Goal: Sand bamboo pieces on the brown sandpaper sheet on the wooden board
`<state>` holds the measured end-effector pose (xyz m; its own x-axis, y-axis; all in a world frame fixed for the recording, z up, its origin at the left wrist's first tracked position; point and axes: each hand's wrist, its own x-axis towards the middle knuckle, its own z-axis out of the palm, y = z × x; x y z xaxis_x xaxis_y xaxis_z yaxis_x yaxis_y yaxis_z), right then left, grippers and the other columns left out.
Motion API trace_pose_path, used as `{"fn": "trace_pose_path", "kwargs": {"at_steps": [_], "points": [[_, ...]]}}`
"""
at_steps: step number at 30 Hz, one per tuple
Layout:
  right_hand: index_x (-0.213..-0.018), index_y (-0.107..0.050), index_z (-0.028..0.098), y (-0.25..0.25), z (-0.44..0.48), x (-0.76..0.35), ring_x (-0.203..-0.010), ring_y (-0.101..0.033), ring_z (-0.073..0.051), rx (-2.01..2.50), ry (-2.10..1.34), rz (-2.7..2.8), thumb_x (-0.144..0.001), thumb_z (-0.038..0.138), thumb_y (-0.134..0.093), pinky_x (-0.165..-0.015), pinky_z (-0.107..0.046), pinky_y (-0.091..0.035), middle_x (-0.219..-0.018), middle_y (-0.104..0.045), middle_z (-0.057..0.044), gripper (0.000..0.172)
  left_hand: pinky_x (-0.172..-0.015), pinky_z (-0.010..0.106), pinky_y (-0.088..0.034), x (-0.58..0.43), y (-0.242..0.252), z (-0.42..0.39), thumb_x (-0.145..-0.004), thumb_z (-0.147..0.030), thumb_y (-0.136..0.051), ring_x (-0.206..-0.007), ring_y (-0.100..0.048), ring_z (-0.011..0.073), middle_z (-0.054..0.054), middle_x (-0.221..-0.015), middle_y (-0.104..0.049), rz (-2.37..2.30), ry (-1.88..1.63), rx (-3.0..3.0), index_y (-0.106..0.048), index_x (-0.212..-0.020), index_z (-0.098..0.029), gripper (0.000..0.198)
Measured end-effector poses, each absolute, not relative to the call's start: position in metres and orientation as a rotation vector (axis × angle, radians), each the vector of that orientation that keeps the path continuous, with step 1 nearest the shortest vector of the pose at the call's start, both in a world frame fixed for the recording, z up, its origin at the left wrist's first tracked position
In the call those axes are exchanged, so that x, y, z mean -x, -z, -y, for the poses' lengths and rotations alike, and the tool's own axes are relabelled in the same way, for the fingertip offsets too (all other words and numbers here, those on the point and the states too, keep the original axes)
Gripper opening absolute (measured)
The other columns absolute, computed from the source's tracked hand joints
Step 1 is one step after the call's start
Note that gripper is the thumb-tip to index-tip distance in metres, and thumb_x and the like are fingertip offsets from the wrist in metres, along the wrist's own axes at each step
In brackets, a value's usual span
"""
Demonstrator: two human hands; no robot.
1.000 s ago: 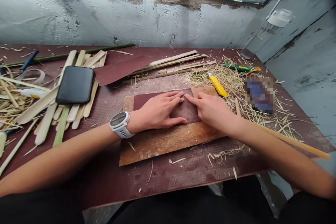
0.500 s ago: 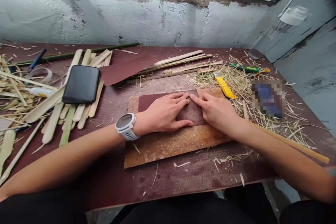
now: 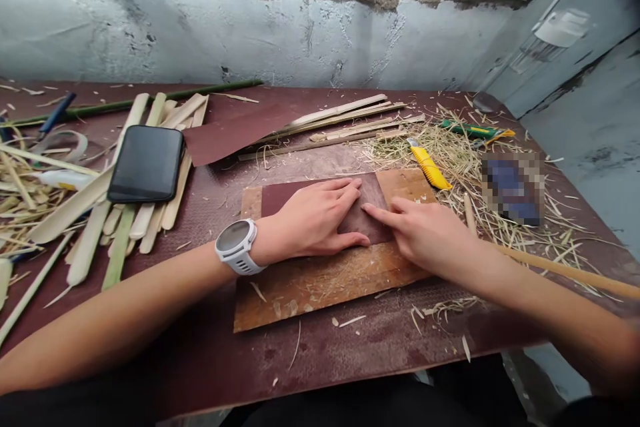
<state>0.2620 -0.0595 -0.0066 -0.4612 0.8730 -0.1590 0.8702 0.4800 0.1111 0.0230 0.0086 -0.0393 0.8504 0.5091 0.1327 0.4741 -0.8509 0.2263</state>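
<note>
While both hands press flat:
Left hand (image 3: 320, 220): open, fingers spread on sandpaper sheet (image 3: 367, 203).
Right hand (image 3: 425, 233): open at 3 o'clock, fingertips on sheet.
Wooden board (image 3: 320, 280): beneath sheet.

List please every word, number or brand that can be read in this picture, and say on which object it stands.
No text can be read anywhere.
White wrist watch with grey face: face shows nothing legible.
Black flat phone: screen dark, no writing.
Yellow utility knife: no legible marking.
Green-handled tool: too small to tell.
Blue object on the straw: blurred out, unreadable.

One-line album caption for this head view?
Both hands, left hand and right hand, press dark sandpaper flat on a wooden board.
</note>
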Motion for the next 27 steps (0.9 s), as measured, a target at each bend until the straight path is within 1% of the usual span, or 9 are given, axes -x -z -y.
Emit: {"fn": "trace_pose_path", "kwargs": {"at_steps": [4,8,9,11,14,17,20,24,27], "points": [[-0.159,-0.053,0.031,0.006,0.044,-0.248,-0.076,-0.063,-0.017,-1.569,0.032,-2.530,-0.101,0.019,-0.046,-0.063,-0.031,-0.035,-0.109,-0.071,-0.006,0.060,-0.124,0.044,-0.043,-0.023,0.043,-0.008,-0.093,-0.079,-0.060,-0.147,-0.053,0.0343,0.025,-0.157,-0.052,-0.785,-0.355,-2.779,-0.036,-0.157,-0.004,0.101],[-0.155,-0.057,0.031,0.001,0.069,-0.272,-0.071,-0.061,-0.014,-1.493,0.037,-2.561,-0.093,0.011,-0.049,-0.063,-0.030,-0.035,-0.105,-0.071,-0.004,0.066,-0.124,0.043,-0.042,-0.021,0.048,-0.009,-0.092,-0.079,-0.062,-0.152,-0.047,0.0343,0.026,-0.161,-0.047,-0.784,-0.395,-2.758,-0.010,-0.165,-0.002,0.118],[-0.155,-0.057,0.032,0.000,0.077,-0.279,-0.070,-0.060,-0.013,-1.493,0.017,-2.562,-0.092,0.010,-0.049,-0.063,-0.029,-0.035,-0.105,-0.071,-0.003,0.067,-0.125,0.043,-0.041,-0.021,0.048,-0.009,-0.093,-0.078,-0.061,-0.154,-0.044,0.0343,0.027,-0.161,-0.046,-0.784,-0.385,-2.768,-0.009,-0.165,-0.001,0.118],[-0.155,-0.057,0.033,-0.002,0.085,-0.288,-0.070,-0.060,-0.013,-1.483,0.001,-2.556,-0.091,0.010,-0.049,-0.063,-0.029,-0.035,-0.105,-0.070,-0.002,0.068,-0.126,0.042,-0.040,-0.021,0.047,-0.009,-0.094,-0.078,-0.059,-0.155,-0.042,0.0345,0.028,-0.163,-0.043,-0.787,-0.364,-2.782,-0.013,-0.165,-0.002,0.114],[-0.157,-0.054,0.033,0.001,0.075,-0.278,-0.069,-0.061,-0.014,-1.512,-0.034,-2.497,-0.095,0.013,-0.047,-0.060,-0.030,-0.034,-0.106,-0.070,-0.004,0.066,-0.127,0.042,-0.038,-0.022,0.046,-0.010,-0.095,-0.076,-0.060,-0.157,-0.040,0.0341,0.029,-0.164,-0.041,-0.771,-0.355,-2.784,-0.017,-0.165,-0.003,0.110],[-0.160,-0.051,0.029,0.005,0.050,-0.252,-0.071,-0.063,-0.016,-1.570,-0.107,-2.463,-0.100,0.018,-0.047,-0.059,-0.031,-0.034,-0.114,-0.072,-0.009,0.061,-0.126,0.045,-0.040,-0.021,0.047,-0.010,-0.094,-0.075,-0.063,-0.155,-0.043,0.0348,0.028,-0.162,-0.044,-0.773,-0.384,-2.749,-0.011,-0.166,-0.005,0.114],[-0.159,-0.053,0.025,0.004,0.037,-0.240,-0.075,-0.066,-0.019,-1.565,-0.115,-2.505,-0.100,0.019,-0.046,-0.058,-0.032,-0.034,-0.113,-0.073,-0.010,0.060,-0.125,0.046,-0.042,-0.020,0.049,-0.010,-0.091,-0.076,-0.066,-0.153,-0.046,0.0346,0.025,-0.163,-0.044,-0.775,-0.421,-2.694,-0.005,-0.167,-0.009,0.119],[-0.154,-0.057,0.026,-0.004,0.063,-0.263,-0.076,-0.066,-0.017,-1.472,-0.051,-2.542,-0.095,0.013,-0.049,-0.060,-0.030,-0.034,-0.106,-0.072,-0.007,0.061,-0.126,0.044,-0.040,-0.019,0.049,-0.010,-0.091,-0.077,-0.065,-0.153,-0.045,0.0340,0.023,-0.163,-0.046,-0.766,-0.436,-2.696,-0.003,-0.167,-0.008,0.120],[-0.155,-0.056,0.029,-0.009,0.089,-0.282,-0.068,-0.061,-0.013,-1.455,-0.025,-2.501,-0.093,0.011,-0.050,-0.060,-0.030,-0.033,-0.105,-0.071,-0.004,0.065,-0.127,0.043,-0.038,-0.020,0.048,-0.010,-0.091,-0.079,-0.064,-0.155,-0.042,0.0343,0.025,-0.163,-0.044,-0.773,-0.401,-2.727,-0.005,-0.167,-0.006,0.121]]}}
